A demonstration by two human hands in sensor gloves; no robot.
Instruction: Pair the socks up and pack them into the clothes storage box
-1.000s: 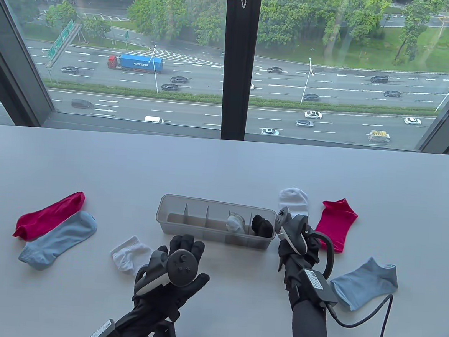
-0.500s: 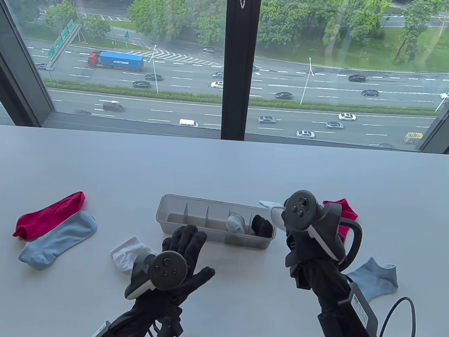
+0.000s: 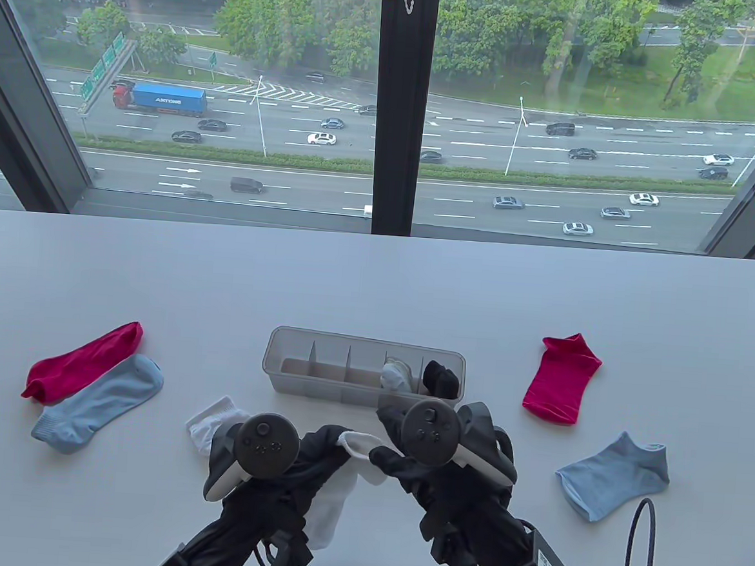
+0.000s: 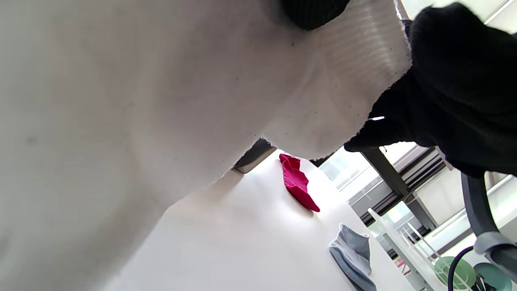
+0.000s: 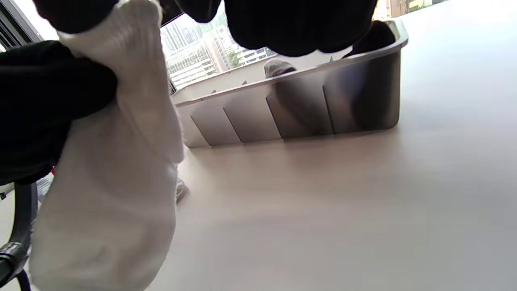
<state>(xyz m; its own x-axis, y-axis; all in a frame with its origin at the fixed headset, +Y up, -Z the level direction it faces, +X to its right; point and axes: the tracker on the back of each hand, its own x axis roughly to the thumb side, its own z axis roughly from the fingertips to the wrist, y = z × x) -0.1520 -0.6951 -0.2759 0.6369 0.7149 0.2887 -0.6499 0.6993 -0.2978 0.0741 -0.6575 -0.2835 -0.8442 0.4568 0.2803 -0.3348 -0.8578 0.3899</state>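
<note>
Pinching one white sock point(image 3: 337, 487) between them, left hand point(image 3: 300, 458) and right hand point(image 3: 404, 462) grip its cuff at six o'clock of the storage box point(image 3: 318, 389), above the surface, likely readying it for pairing

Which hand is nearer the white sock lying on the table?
Left. The left hand is just right of the white sock on the table; the right hand is farther right, both gripping the other white sock.
</note>
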